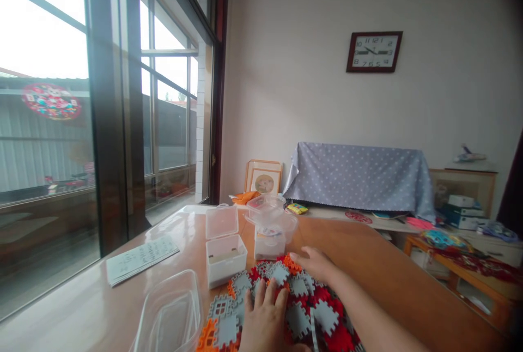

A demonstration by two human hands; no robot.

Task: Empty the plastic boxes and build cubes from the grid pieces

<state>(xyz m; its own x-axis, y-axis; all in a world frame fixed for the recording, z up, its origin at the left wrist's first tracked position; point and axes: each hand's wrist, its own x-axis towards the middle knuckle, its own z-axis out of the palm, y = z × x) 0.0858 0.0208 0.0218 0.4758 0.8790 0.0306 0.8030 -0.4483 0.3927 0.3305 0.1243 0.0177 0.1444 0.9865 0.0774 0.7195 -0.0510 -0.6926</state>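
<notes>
A pile of flat interlocking plastic tiles (302,303), grey, red and orange, lies on the wooden table (379,265) near the front edge. My left hand (265,316) rests flat on the pile with its fingers spread. My right hand (316,265) lies at the pile's far edge, fingers stretched toward an orange tile (291,262). Neither hand holds anything.
A small white box with its lid up (224,251) stands just behind the pile. Clear tubs (272,221) are stacked beside it, and a clear container (171,311) sits front left. A printed sheet (141,258) lies by the window. A cloth-covered object (359,175) is beyond the table.
</notes>
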